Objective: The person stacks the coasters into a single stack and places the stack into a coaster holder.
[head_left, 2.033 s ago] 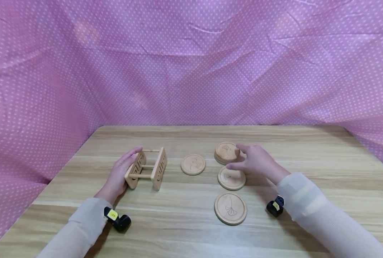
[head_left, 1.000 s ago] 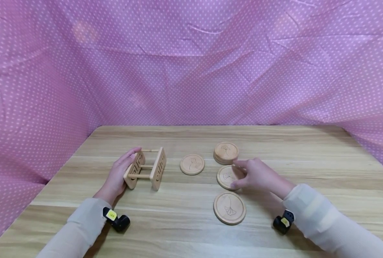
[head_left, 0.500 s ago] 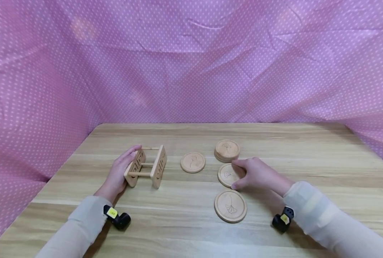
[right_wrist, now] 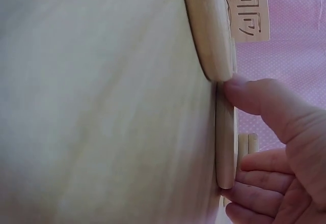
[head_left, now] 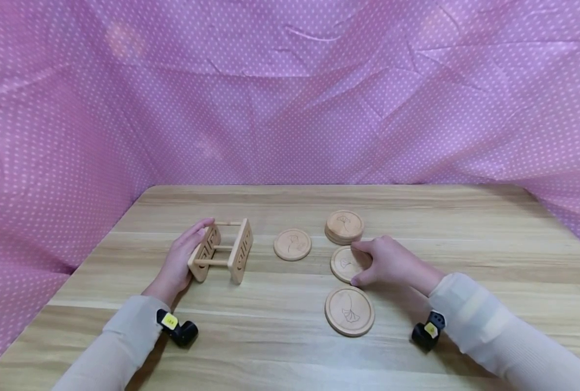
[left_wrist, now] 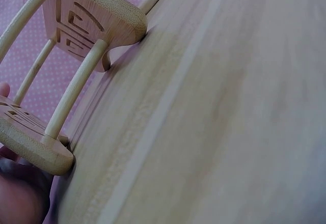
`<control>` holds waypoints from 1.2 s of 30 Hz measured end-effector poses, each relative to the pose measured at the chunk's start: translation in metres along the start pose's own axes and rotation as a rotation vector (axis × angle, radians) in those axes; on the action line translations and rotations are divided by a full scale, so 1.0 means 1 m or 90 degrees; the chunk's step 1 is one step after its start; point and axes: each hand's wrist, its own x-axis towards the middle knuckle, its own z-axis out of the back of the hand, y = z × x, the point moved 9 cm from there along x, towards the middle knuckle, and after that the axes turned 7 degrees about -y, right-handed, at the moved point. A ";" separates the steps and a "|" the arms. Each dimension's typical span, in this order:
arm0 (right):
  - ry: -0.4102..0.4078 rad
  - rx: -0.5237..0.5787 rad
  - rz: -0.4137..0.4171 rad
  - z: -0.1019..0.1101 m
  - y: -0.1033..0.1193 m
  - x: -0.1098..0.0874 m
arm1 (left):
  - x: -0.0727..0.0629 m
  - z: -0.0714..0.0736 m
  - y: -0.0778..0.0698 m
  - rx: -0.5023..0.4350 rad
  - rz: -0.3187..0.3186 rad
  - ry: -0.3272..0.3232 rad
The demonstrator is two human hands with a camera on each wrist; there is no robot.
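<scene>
My left hand (head_left: 175, 266) holds a small wooden coaster rack (head_left: 241, 252) by its left side panel. The rack has two fretwork panels joined by round rods, and in the left wrist view its panel edge (left_wrist: 41, 155) stands on the table. My right hand (head_left: 392, 264) pinches the right side of a round wooden coaster (head_left: 342, 264) engraved with a ginkgo leaf. The right wrist view shows the thumb (right_wrist: 260, 95) at the near end of this coaster's rim (right_wrist: 225, 142) and the fingertips at the other end. The coaster lies flat on the table.
Behind the pinched coaster is a short stack of coasters (head_left: 344, 225). Another coaster (head_left: 350, 311) lies in front of it, and one more (head_left: 292, 244) lies between it and the rack. The wooden table (head_left: 251, 347) is backed by a pink dotted cloth (head_left: 290, 108).
My right hand has come down from beside the stack to the middle coaster and taken its right edge between thumb and fingers. The left hand and rack have stayed in place.
</scene>
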 end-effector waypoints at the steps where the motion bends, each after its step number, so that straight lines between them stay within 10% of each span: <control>1: -0.003 -0.004 0.003 0.000 0.001 0.000 | 0.000 0.000 0.000 -0.001 0.000 0.000; 36: 0.029 -0.001 -0.023 0.000 -0.001 0.002 | 0.002 0.001 0.000 0.007 0.007 -0.007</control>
